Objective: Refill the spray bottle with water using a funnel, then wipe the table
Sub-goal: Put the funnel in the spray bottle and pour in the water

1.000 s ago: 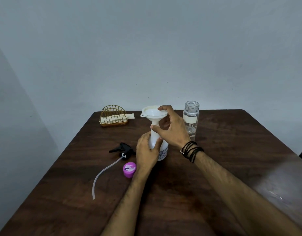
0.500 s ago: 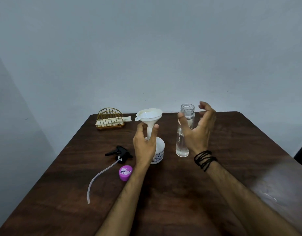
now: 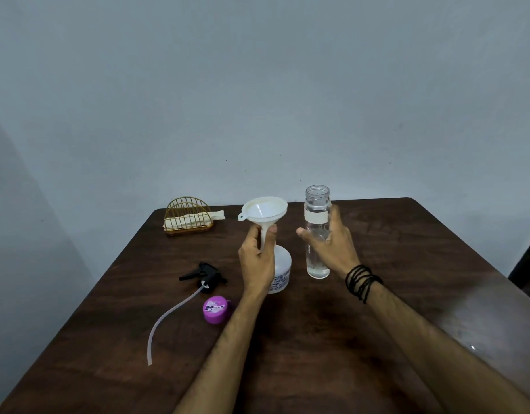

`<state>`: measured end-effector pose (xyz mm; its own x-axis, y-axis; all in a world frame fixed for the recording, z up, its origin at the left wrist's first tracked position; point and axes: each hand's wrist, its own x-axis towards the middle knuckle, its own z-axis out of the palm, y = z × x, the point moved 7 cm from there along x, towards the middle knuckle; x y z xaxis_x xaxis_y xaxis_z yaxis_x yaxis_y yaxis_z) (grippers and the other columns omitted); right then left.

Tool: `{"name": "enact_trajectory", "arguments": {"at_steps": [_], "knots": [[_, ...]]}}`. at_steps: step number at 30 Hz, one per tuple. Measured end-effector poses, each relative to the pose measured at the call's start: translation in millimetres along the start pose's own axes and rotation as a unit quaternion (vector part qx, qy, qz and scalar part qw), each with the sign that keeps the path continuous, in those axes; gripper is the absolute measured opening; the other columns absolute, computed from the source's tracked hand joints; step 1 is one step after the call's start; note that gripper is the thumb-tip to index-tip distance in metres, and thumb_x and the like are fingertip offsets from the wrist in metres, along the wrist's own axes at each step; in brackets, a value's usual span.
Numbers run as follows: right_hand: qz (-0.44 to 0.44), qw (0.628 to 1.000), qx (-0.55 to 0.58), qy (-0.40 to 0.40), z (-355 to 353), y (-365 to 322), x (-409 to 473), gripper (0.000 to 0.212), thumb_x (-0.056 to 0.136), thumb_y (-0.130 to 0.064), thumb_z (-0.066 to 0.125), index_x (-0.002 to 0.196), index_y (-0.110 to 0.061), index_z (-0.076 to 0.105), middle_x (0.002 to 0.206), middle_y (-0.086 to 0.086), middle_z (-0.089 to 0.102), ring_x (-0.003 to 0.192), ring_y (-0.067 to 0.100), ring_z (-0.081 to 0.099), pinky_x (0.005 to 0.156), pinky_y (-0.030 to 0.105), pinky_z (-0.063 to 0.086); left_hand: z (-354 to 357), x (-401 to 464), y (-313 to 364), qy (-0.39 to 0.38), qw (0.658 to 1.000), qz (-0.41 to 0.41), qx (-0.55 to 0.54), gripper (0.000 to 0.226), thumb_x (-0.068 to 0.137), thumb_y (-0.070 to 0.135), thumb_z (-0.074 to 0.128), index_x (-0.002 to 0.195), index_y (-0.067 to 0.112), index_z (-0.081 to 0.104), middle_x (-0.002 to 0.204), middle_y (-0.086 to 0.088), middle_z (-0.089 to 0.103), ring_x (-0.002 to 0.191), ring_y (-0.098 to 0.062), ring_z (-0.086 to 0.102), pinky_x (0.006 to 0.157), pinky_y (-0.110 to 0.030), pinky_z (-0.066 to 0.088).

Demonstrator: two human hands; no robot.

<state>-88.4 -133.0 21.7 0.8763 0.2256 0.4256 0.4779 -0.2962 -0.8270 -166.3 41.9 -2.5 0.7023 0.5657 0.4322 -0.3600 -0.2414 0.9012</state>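
Note:
A white funnel (image 3: 265, 210) stands with its stem in the neck of the white spray bottle (image 3: 283, 264), at the middle of the dark wooden table (image 3: 317, 339). My left hand (image 3: 256, 264) pinches the funnel stem at the bottle's neck and hides the bottle's left side. Just to the right stands a clear, uncapped water bottle (image 3: 316, 201) on the table, with water in its lower part. My right hand (image 3: 338, 249) wraps around its middle, thumb on the left, fingers behind. A folded cloth (image 3: 195, 220) lies in a gold wire holder (image 3: 187, 204) at the back left.
The black spray head (image 3: 205, 276) with its long clear tube (image 3: 171, 318) lies on the table left of the spray bottle. A purple cap (image 3: 216, 309) lies in front of it. The grey wall stands close behind the table's far edge.
My right hand let go of the funnel rim, moved right and closed around the water bottle. My left hand slid up from the spray bottle's body to the funnel stem.

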Motion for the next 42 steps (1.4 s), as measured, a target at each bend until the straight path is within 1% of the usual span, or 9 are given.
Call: {"name": "enact_trajectory", "arguments": {"at_steps": [5,9,15,18,26,31,35,39,42], "knots": [[-0.067,0.996,-0.059,0.002,-26.5,-31.7,11.8,0.058,0.081,-0.037,0.079,0.122,-0.028,0.039,0.113,-0.013,0.062,0.095,0.009,0.066,0.076,0.013,0.051,20.0,-9.3,7.2,-0.059,0.998,0.019,-0.025,0.024,0.092,0.047,0.059,0.099,0.027,0.069,0.093,-0.005,0.073,0.088,-0.016,0.068,0.081,-0.039,0.054],[-0.116,0.979,-0.165,-0.023,-42.5,-49.9,18.4,0.065,0.080,-0.031,0.077,0.133,-0.028,0.039,0.121,-0.004,0.063,0.098,0.016,0.066,0.081,0.040,0.059,32.0,-13.8,8.3,-0.082,0.996,0.027,-0.036,0.023,0.091,0.050,0.059,0.100,0.031,0.069,0.095,-0.001,0.075,0.095,-0.023,0.070,0.084,-0.040,0.054],[-0.143,0.946,-0.289,-0.032,-58.8,-50.4,19.7,0.070,0.080,-0.027,0.073,0.140,-0.031,0.038,0.118,-0.001,0.061,0.106,0.023,0.059,0.082,0.042,0.054,39.2,-13.9,5.6,-0.097,0.994,0.027,-0.041,0.032,0.091,0.053,0.058,0.102,0.026,0.070,0.094,-0.002,0.075,0.094,-0.026,0.068,0.081,-0.043,0.054],[-0.152,0.937,-0.314,-0.020,-64.7,-50.8,20.8,0.071,0.078,-0.020,0.073,0.141,-0.029,0.041,0.116,0.000,0.062,0.106,0.024,0.059,0.082,0.036,0.048,38.4,-12.3,4.9,-0.098,0.994,0.028,-0.045,0.038,0.091,0.055,0.058,0.103,0.021,0.070,0.095,-0.001,0.075,0.094,-0.024,0.068,0.080,-0.038,0.054],[-0.200,0.897,-0.394,-0.002,-68.1,-60.6,25.5,0.071,0.072,-0.003,0.067,0.137,-0.024,0.049,0.110,0.004,0.061,0.095,0.028,0.058,0.085,0.038,0.044,39.6,-10.8,4.4,-0.101,0.993,0.035,-0.045,0.040,0.092,0.054,0.057,0.099,0.016,0.070,0.093,-0.002,0.074,0.087,-0.011,0.066,0.076,-0.029,0.051],[-0.223,0.879,-0.422,0.000,-68.8,-66.4,30.0,0.072,0.070,0.002,0.064,0.137,-0.022,0.053,0.111,0.005,0.061,0.097,0.028,0.057,0.093,0.040,0.042,40.2,-11.5,2.2,-0.101,0.993,0.029,-0.046,0.039,0.092,0.054,0.058,0.099,0.017,0.070,0.093,-0.004,0.074,0.088,-0.013,0.066,0.077,-0.037,0.053],[-0.228,0.874,-0.429,-0.001,-68.5,-69.8,30.9,0.073,0.069,0.004,0.064,0.137,-0.022,0.053,0.113,0.005,0.062,0.098,0.029,0.057,0.095,0.041,0.040,40.1,-12.2,3.3,-0.099,0.994,0.030,-0.046,0.037,0.092,0.052,0.058,0.101,0.019,0.071,0.094,0.001,0.075,0.089,-0.012,0.068,0.077,-0.030,0.052],[-0.232,0.869,-0.437,0.001,-69.1,-73.1,30.3,0.074,0.067,0.006,0.063,0.136,-0.021,0.054,0.112,0.006,0.062,0.098,0.029,0.057,0.095,0.041,0.039,39.3,-12.0,3.7,-0.096,0.994,0.033,-0.043,0.037,0.092,0.051,0.058,0.101,0.016,0.071,0.093,-0.002,0.074,0.092,-0.025,0.069,0.078,-0.040,0.054],[-0.231,0.865,-0.445,0.000,-69.3,-73.8,30.6,0.075,0.068,0.006,0.063,0.137,-0.022,0.053,0.112,0.005,0.061,0.098,0.028,0.056,0.096,0.040,0.038,39.3,-12.3,4.4,-0.096,0.994,0.034,-0.041,0.039,0.092,0.050,0.058,0.102,0.015,0.071,0.094,-0.002,0.075,0.093,-0.025,0.069,0.080,-0.042,0.054]]}}
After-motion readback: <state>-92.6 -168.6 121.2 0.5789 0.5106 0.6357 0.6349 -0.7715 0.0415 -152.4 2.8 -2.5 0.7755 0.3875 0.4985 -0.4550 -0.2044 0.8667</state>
